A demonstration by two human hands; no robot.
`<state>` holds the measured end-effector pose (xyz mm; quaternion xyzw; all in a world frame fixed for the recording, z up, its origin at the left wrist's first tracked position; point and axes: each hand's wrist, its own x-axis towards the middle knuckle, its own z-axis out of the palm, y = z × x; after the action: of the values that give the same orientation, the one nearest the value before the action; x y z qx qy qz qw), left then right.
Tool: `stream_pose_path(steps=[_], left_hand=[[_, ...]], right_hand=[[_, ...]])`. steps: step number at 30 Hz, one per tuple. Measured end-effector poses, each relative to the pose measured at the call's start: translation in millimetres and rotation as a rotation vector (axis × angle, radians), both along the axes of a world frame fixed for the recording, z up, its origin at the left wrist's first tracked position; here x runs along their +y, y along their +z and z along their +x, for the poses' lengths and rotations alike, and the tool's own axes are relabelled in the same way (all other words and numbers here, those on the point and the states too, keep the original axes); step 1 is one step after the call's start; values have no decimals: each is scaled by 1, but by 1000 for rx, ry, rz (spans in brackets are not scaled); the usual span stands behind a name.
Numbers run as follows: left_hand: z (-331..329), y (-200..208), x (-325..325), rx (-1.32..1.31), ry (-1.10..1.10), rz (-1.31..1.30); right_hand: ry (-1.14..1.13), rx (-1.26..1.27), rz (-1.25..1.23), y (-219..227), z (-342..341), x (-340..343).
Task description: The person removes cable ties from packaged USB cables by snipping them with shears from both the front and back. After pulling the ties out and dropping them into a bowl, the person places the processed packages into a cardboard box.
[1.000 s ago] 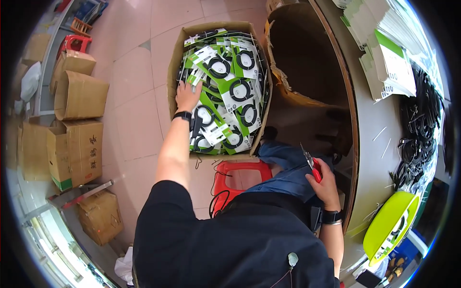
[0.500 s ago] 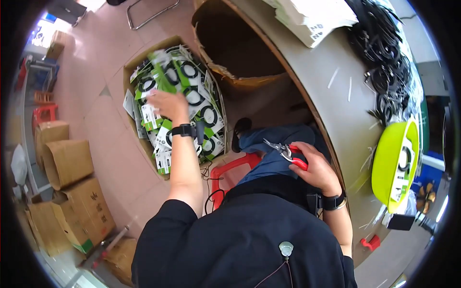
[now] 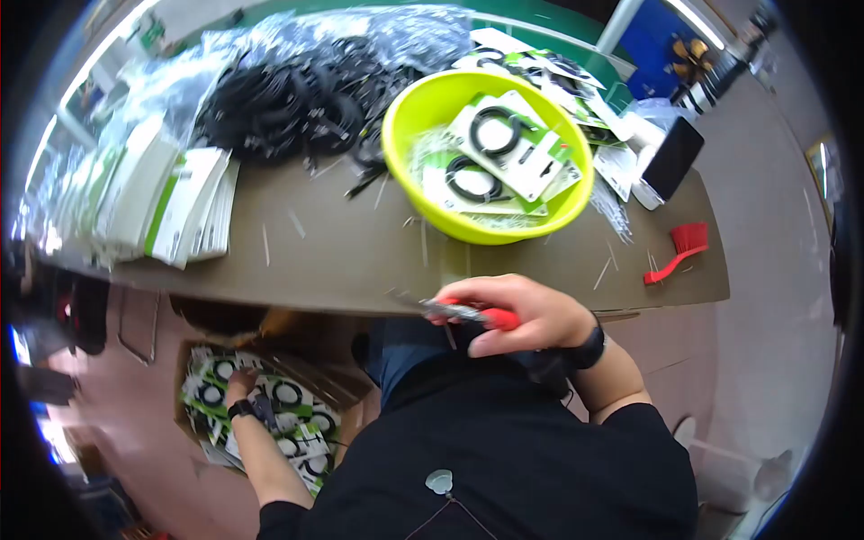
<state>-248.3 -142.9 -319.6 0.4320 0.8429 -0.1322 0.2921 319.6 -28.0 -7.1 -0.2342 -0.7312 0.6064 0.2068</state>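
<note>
My right hand (image 3: 544, 317) is closed around a pair of pliers (image 3: 500, 319) with red handles, held just off the table's front edge. The metal jaws point left and are smeared by motion. Down at the lower left, my left hand (image 3: 241, 383) reaches into a cardboard box (image 3: 184, 412) full of packaged cables (image 3: 286, 393), each a black coil on a white and green card. It touches or hovers over the cards at the far side; its fingers are too small and blurred to read.
On the table (image 3: 333, 243) stands a yellow-green basin (image 3: 486, 232) holding carded cables. Behind it lie loose black cables (image 3: 270, 108) and clear plastic bags (image 3: 414, 36). White cards (image 3: 193, 202) are stacked at left. A red brush (image 3: 688, 241) and thin plastic strips lie at right.
The view has swung from the box to the table. My right hand has brought the pliers up to the table's edge. My left hand stays at the box.
</note>
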Motion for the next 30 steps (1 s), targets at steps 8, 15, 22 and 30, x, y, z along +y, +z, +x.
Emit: stream_pose_path(steps=[8, 15, 22, 30], left_hand=[[232, 366, 110, -841, -211, 473], [416, 377, 287, -353, -1423, 965], [480, 310, 376, -172, -1495, 791], [451, 343, 338, -48, -1304, 1414]], right_hand=[[-634, 436, -60, 19, 128, 23], [-906, 655, -175, 6, 149, 60], [-852, 754, -264, -11, 142, 60], [-967, 473, -100, -28, 168, 66]])
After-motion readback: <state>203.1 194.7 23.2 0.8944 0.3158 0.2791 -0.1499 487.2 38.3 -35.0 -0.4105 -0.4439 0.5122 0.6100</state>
